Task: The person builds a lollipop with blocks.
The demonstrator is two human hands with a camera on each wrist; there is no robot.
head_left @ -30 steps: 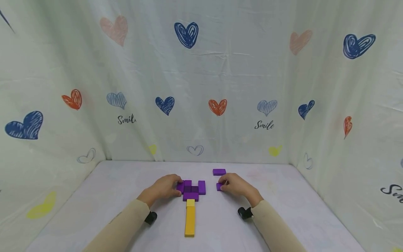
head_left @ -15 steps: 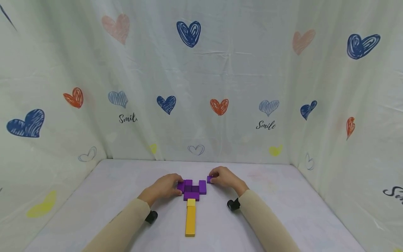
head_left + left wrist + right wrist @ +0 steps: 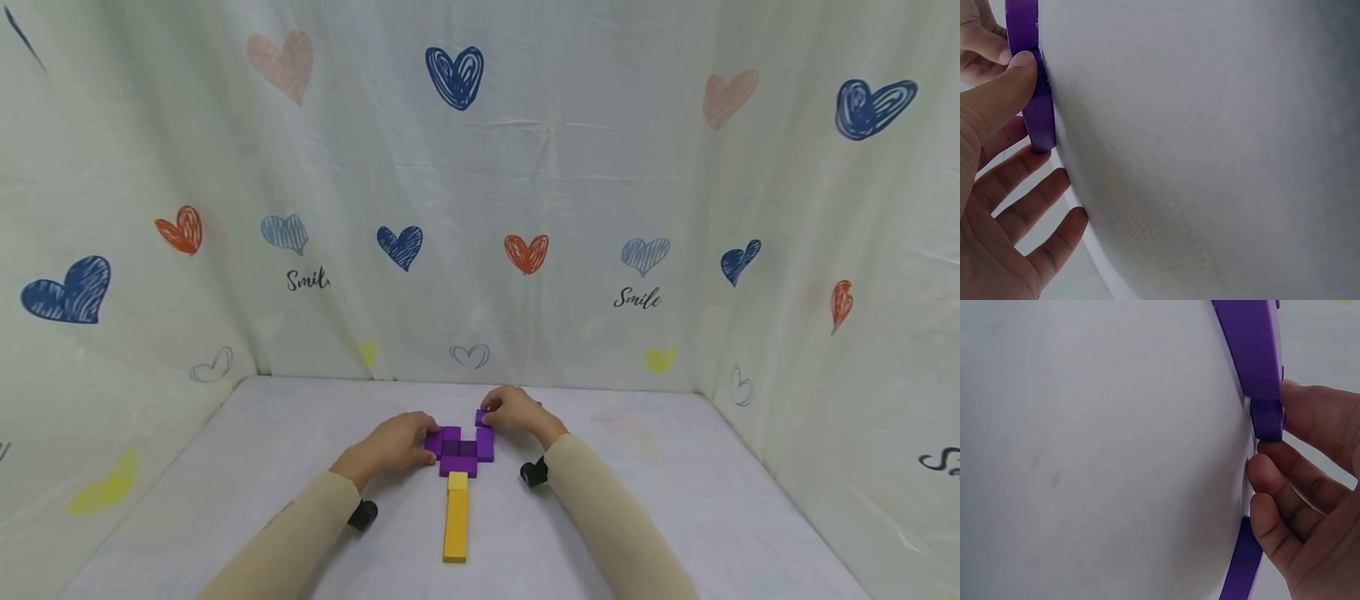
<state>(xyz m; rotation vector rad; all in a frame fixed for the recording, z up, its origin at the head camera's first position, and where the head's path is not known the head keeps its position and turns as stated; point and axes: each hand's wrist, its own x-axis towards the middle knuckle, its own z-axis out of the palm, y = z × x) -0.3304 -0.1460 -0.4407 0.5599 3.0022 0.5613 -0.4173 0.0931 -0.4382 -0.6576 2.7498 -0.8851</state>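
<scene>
Purple blocks lie flat in a cluster on the table. With thumb and fingertips my left hand [image 3: 386, 446] grips the leftmost purple block [image 3: 432, 444]; in the left wrist view the thumb lies on the purple row [image 3: 1040, 115]. My right hand [image 3: 519, 412] pinches a small purple block [image 3: 482, 417] at the far end of the upright purple block [image 3: 485, 446] on the cluster's right. The right wrist view shows this small block [image 3: 1267, 420] against the end of a longer purple block [image 3: 1250, 350]. Below the cluster stand a short yellow block [image 3: 457, 481] and a long yellow block [image 3: 455, 525] in line.
Another purple block [image 3: 538, 405] shows partly behind the right hand; in the right wrist view a purple block [image 3: 1242, 562] lies beyond the fingers. The white table [image 3: 337, 567] meets a curtain [image 3: 585, 333] printed with hearts at the back and sides.
My right hand has moved left and away from me, carrying the small purple block from the right side up to the cluster. My left hand has stayed on its block.
</scene>
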